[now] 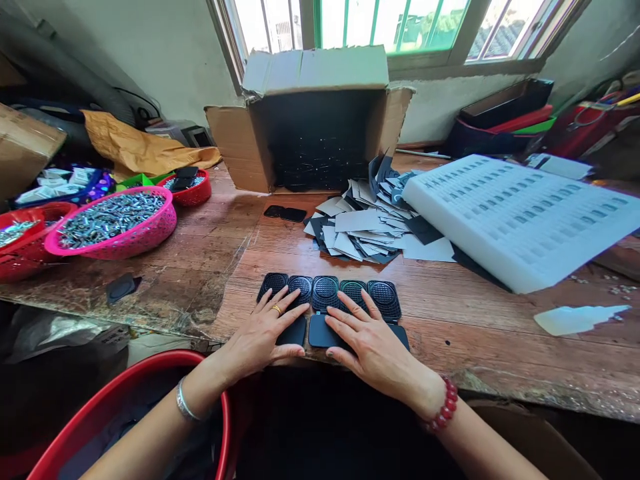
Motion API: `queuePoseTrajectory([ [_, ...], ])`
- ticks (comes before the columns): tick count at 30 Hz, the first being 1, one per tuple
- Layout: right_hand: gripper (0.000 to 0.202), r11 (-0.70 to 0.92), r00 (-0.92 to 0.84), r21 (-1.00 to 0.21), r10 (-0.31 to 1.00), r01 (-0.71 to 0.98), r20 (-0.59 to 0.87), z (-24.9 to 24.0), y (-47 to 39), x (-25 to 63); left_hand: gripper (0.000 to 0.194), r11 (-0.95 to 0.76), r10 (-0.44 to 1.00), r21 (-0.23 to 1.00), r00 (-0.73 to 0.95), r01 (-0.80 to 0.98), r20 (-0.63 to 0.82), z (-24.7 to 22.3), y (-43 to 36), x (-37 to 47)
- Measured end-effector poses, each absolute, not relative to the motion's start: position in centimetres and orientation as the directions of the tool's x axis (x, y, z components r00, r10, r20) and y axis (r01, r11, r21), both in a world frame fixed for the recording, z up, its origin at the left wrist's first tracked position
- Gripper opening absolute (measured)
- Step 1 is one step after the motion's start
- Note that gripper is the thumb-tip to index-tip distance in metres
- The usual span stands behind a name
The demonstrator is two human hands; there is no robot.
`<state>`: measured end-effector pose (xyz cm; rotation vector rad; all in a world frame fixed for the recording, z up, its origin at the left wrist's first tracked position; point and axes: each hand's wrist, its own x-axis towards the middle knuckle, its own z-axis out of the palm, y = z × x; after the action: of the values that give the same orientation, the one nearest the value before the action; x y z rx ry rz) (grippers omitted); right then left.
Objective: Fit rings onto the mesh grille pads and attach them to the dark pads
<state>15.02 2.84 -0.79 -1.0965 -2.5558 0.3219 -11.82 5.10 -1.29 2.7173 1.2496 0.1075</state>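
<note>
Several black, compact-like hinged cases lie unfolded side by side at the table's front edge. Their far halves form a row of ridged panels with round patterns, such as the middle panel [326, 293]. The near halves are smooth and flat, like the one in the middle [317, 331]. My left hand [263, 328] rests palm down on the left cases, fingers spread and a ring on one finger. Across the right cases lies my right hand [367, 337], also flat with fingers apart. Both hands hide parts of the cases beneath them.
Behind the row are a pile of grey and black cards [360, 227], a small black case [285, 213] and an open cardboard box [240, 150]. A white foam block [525, 220] stands right. Left are a pink basket [167, 223] of metal parts and, below, a red tub [226, 427].
</note>
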Motion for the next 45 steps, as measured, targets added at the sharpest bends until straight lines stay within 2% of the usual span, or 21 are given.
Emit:
queuePoseTrajectory([
  [5, 0.045, 0.667, -0.609, -0.359, 0.744, 0.653, 0.275, -0.6, 1.8, 15.2, 0.077, -0.661, 0.749, 0.13, 0.661, 0.739, 0.047, -1.9, 5.4, -12.2],
  [10, 0.039, 0.626, -0.437, -0.388, 0.765, 0.676, 0.473, -0.1, 0.0, 17.6, 0.07, -0.696, 0.71, 0.057, 0.675, 0.715, 0.203, -2.6, 5.4, -11.1],
  [13, 0.02, 0.528, -0.139, -0.474, 0.758, 0.705, 0.638, -0.5, -1.1, 21.1, 0.064, -0.743, 0.644, 0.041, 0.698, 0.668, 0.313, -2.5, 5.1, -9.2],
  [16, 0.003, 0.257, 0.297, -0.609, 0.692, 0.75, 0.658, -1.5, -2.4, 26.2, 0.058, -0.791, 0.574, 0.022, 0.728, 0.612, 0.374, -2.2, 4.7, -6.7],
  [19, 0.02, -0.068, 0.66, -0.734, 0.5, 0.676, 0.561, -2.6, -3.3, 31.9, 0.051, -0.798, 0.56, 0.033, 0.719, 0.602, 0.411, -2.0, 4.3, -3.9],
  [21, 0.038, -0.161, 0.746, -0.766, 0.417, 0.623, 0.519, -3.3, -3.2, 35.2, 0.048, -0.784, 0.576, 0.053, 0.694, 0.618, 0.431, -1.8, 4.1, -2.1],
  [25, 0.057, -0.164, 0.762, -0.814, 0.491, 0.557, 0.422, -4.1, -1.6, 39.3, 0.044, -0.78, 0.582, 0.054, 0.689, 0.624, 0.432, -1.6, 4.0, 1.1],
  [29, 0.051, -0.127, 0.751, -0.872, 0.577, 0.472, 0.323, -4.0, 0.1, 39.6, 0.051, -0.739, 0.643, 0.044, 0.686, 0.672, 0.34, -1.2, 3.8, 3.3],
  [33, 0.044, -0.05, 0.716, -0.899, 0.625, 0.434, 0.311, -2.9, 0.7, 37.1, 0.063, -0.673, 0.737, 0.094, 0.655, 0.733, 0.166, -0.9, 3.6, 4.2],
  [38, 0.041, 0.118, 0.511, -0.932, 0.809, 0.343, 0.291, -1.8, 1.0, 32.4, 0.065, -0.651, 0.759, 0.1, 0.645, 0.752, 0.087, -0.7, 3.4, 4.4],
  [41, 0.04, 0.091, 0.394, -0.958, 0.898, 0.271, 0.197, -1.5, 1.2, 30.2, 0.064, -0.651, 0.759, 0.116, 0.646, 0.75, 0.083, -0.4, 3.3, 4.5],
  [45, 0.04, 0.043, 0.324, -0.995, 0.943, 0.096, 0.072, -1.2, 1.3, 28.3, 0.063, -0.659, 0.752, 0.124, 0.653, 0.742, 0.092, -0.3, 3.3, 4.5],
])
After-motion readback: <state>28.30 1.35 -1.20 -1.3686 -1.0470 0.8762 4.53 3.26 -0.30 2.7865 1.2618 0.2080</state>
